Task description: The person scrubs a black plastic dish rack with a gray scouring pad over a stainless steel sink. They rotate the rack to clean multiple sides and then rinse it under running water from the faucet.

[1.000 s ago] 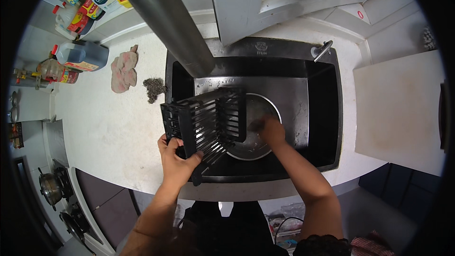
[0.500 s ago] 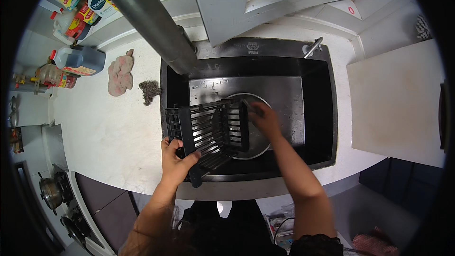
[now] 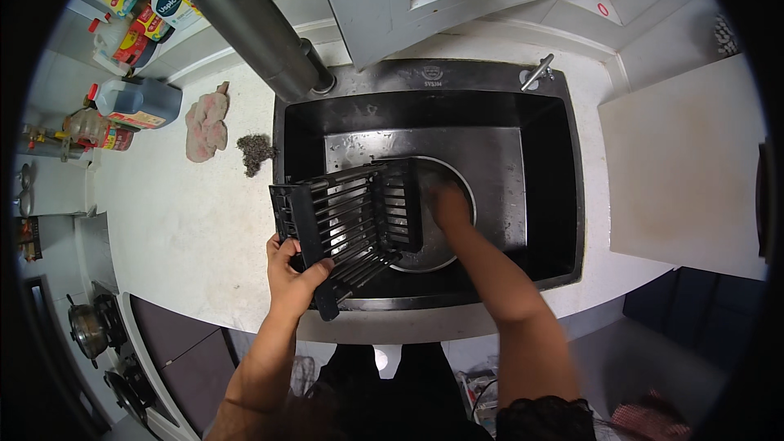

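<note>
My left hand point(image 3: 294, 279) grips the left end of a black slatted sink drain rack point(image 3: 306, 224). Its thumb lies over the end bar and its fingers curl underneath. The rack is tilted over the left part of the black sink point(image 3: 554, 188), partly covering a round metal basin point(image 3: 469, 196) on the sink floor. Just right of the rack's far end, my right hand point(image 3: 447, 202) is down inside the basin. Motion smears its fingers, so whether they hold anything does not show.
On the left counter lie a steel-wool scourer point(image 3: 255, 153) and a greyish-pink cloth point(image 3: 207, 124), with a dark-filled jug point(image 3: 140, 103) beyond. A thick grey pipe point(image 3: 245, 28) slants over the sink's back left corner. A small tap point(image 3: 538, 73) stands at the back right; a pale board point(image 3: 682, 167) lies right.
My right hand has dropped from beside the rack's far end down into the basin. The rack and my left hand have shifted slightly left.
</note>
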A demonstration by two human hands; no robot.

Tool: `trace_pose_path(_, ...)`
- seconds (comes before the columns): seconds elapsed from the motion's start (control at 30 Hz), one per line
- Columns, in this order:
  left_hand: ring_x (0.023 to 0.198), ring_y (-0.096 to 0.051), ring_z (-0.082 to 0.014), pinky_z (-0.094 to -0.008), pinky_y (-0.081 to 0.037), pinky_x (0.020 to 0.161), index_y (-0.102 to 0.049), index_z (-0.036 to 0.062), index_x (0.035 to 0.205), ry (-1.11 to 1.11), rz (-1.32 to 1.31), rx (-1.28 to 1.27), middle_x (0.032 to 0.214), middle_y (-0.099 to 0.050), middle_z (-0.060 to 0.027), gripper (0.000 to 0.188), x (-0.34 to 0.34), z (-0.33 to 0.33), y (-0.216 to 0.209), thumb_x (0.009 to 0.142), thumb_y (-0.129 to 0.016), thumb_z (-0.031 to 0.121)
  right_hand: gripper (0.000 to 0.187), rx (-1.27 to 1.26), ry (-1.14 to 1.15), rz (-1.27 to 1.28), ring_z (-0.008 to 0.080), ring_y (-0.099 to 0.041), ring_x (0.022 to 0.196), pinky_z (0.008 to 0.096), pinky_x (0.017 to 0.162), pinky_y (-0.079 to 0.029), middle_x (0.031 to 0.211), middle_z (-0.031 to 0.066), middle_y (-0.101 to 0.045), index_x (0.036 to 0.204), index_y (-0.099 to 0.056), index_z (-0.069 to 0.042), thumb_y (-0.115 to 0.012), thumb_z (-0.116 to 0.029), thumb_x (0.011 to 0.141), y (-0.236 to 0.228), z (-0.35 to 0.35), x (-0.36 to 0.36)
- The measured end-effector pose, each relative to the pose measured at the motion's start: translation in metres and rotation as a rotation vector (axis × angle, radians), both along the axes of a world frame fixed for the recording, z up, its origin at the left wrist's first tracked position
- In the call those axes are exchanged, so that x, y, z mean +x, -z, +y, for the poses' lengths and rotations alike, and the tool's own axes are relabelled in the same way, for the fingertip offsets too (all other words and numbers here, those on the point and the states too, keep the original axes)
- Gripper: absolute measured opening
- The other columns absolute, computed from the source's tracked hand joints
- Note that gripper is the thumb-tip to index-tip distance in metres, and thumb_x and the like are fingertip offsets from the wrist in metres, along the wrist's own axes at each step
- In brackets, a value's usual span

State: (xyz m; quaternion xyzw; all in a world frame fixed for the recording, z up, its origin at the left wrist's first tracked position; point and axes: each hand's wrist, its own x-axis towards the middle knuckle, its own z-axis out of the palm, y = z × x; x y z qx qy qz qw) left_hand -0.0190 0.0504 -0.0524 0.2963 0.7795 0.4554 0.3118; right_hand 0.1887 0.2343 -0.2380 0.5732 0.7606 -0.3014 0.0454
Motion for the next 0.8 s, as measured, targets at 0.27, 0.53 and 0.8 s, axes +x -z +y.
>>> trace_pose_path(0.27,0.103,-0.039,-0.0257,-0.0338,-0.035,0.093,-0.06,0.0056,0.075,0.052,-0.011,-0.042,0.099,-0.046,-0.0109,0.025,0.001,0.003,0.004,0.056,-0.076,0.012,0.031,-0.212,-0.347,-0.234,0.0312,-0.059,0.104,0.0397,0.089,-0.047,0.113,0.019,-0.06,0.11,-0.06,-0.006,-0.053,-0.013,0.081,0.019,0.017,0.007)
trace_pose_path(0.53,0.106,-0.041,-0.0282,-0.0352,-0.036,0.094,-0.058,0.0042,0.074,0.146,0.149,-0.066,0.103,-0.047,-0.0146,0.029,0.007,0.004,0.01,0.055,-0.078,0.012,0.039,0.213,-0.028,0.228,0.0325,-0.059,0.103,0.0395,0.085,-0.048,0.112,0.0173,-0.06,0.114,-0.06,-0.011,-0.066,-0.015,0.076,-0.054,0.023,-0.04)
trace_pose_path(0.8,0.105,-0.045,-0.0302,-0.0368,-0.04,0.09,-0.058,0.0046,0.074,0.165,0.27,0.006,0.109,-0.046,-0.0164,0.03,0.027,0.009,0.001,0.052,-0.078,0.012,0.03,0.121,0.09,0.52,0.0344,-0.062,0.088,0.0398,0.081,-0.05,0.097,0.0169,-0.064,0.104,-0.066,-0.009,-0.065,-0.026,0.08,0.024,0.043,-0.012)
